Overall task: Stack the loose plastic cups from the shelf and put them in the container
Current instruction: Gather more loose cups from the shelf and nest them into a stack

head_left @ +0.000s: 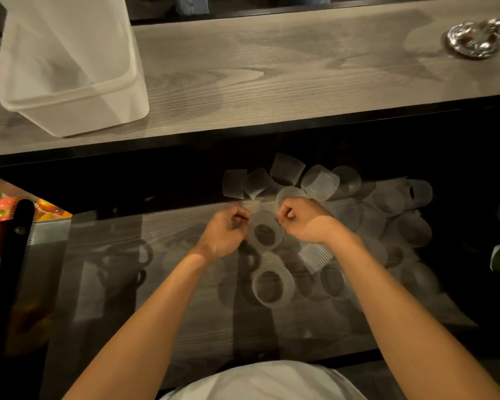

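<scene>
Head view: left hand (225, 232) and right hand (303, 220) each keep a narrow pinch grip on opposite sides of one cup (266, 233), mouth facing up, over the shelf (171, 255). Loose cups (358, 215) are piled behind and to the right. Container (84, 116) sits up left on the counter (272, 67). Cups look light, thin, ribbed and flexible. Best held near the rim with a gentle squeeze, or the walls likely buckle.

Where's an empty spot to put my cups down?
The counter is bare between the container and the silver dish. Lower down, the shelf is crowded with loose cups around the left hand and right hand, which pinch one cup.
</scene>
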